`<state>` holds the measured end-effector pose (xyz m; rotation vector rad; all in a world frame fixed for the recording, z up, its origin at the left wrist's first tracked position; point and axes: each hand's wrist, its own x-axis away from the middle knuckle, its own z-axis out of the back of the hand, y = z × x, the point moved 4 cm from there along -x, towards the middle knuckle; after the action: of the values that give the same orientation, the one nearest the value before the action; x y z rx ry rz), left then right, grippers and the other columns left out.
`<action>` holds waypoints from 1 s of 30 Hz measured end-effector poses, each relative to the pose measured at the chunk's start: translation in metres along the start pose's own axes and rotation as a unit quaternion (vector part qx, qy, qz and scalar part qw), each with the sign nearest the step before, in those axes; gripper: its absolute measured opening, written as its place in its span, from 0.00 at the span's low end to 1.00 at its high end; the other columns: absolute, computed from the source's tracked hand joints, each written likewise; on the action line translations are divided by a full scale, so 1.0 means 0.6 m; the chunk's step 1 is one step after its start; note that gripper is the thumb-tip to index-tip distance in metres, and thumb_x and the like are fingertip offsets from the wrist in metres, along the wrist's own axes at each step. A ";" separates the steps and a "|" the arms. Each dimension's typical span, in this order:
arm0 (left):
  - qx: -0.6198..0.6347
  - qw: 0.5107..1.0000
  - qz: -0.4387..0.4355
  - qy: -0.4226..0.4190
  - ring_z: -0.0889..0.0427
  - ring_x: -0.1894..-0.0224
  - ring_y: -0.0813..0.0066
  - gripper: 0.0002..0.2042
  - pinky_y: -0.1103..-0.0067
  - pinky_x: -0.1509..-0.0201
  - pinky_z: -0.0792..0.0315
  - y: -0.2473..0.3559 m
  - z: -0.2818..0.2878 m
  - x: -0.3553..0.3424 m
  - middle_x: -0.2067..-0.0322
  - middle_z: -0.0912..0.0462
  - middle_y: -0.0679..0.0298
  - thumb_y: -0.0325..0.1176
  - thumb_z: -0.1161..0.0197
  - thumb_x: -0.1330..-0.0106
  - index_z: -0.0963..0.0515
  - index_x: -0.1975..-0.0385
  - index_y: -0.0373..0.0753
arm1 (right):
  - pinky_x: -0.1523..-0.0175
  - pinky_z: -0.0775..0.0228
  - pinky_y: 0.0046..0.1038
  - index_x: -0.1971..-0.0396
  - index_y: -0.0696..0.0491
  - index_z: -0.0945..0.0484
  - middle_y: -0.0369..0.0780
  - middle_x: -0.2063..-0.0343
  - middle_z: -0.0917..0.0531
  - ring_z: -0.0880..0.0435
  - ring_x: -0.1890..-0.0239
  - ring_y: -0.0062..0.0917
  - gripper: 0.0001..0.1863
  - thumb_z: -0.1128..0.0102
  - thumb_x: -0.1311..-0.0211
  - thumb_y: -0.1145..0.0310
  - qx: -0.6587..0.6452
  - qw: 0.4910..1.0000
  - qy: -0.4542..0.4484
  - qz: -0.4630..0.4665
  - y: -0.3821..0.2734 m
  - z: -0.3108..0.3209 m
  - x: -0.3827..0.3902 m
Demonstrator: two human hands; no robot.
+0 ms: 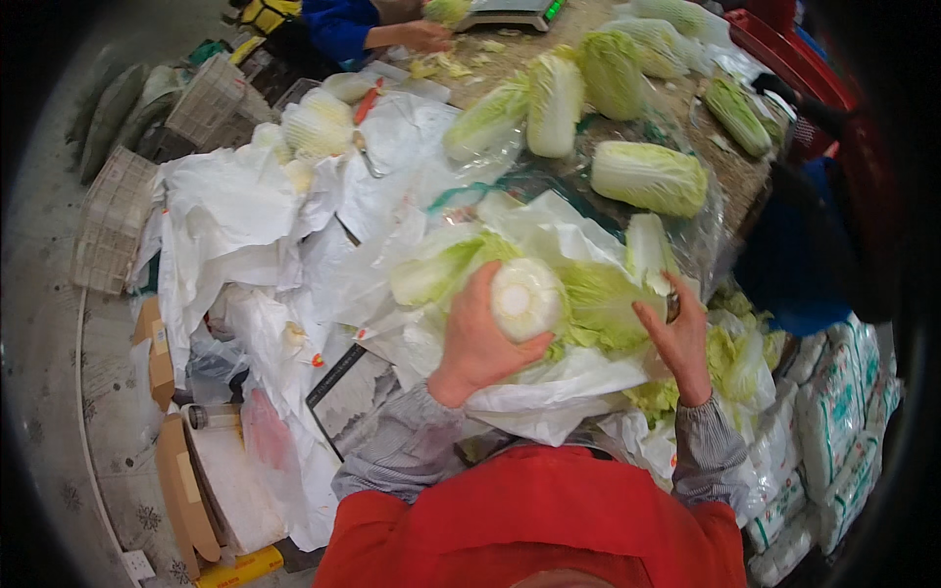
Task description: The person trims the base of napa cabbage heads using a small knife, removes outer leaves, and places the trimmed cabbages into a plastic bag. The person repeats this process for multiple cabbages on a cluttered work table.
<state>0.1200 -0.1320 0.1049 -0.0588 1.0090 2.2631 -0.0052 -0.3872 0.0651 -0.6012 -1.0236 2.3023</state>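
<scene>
Cupping the cabbage in my left hand, I have its pale base facing me above the white wrapping, toward the near edge of the bench. My right hand has thumb and fingers parted beside the spread leaves; whether it grips the dark thing there, I can't tell. I'd best bear on the solid base, spare the tender leaves and have my thumb clear of its face.
</scene>
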 end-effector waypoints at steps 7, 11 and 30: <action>-0.016 0.996 -0.093 0.007 0.24 0.48 0.45 0.45 0.61 0.43 0.29 0.036 -0.030 0.024 0.48 0.26 0.46 0.38 0.20 0.60 0.36 0.39 0.32 | 0.70 0.28 0.28 0.60 0.56 0.18 0.40 0.69 0.18 0.20 0.75 0.27 0.15 0.26 0.47 0.71 -0.151 0.966 -0.058 0.202 -0.126 -0.001 0.020; 0.029 0.995 -0.090 0.011 0.24 0.47 0.45 0.45 0.61 0.44 0.27 0.040 -0.038 0.031 0.48 0.26 0.45 0.37 0.21 0.59 0.36 0.39 0.31 | 0.68 0.27 0.30 0.62 0.55 0.17 0.42 0.71 0.18 0.19 0.74 0.32 0.14 0.27 0.47 0.67 -0.139 0.966 -0.113 0.185 -0.141 -0.047 0.004; 0.472 0.864 0.059 0.166 0.21 0.44 0.65 0.29 0.71 0.39 0.27 -0.119 0.106 0.013 0.47 0.22 0.55 0.35 0.37 0.40 0.32 0.39 0.31 | 0.62 0.24 0.37 0.59 0.51 0.18 0.45 0.65 0.17 0.16 0.66 0.42 0.13 0.36 0.45 0.74 -0.059 0.995 0.001 0.085 0.001 -0.072 -0.079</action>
<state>0.1687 -0.0495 0.1006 0.0397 2.2506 1.6407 0.0556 -0.3950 0.0465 -0.7643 -1.1551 2.3989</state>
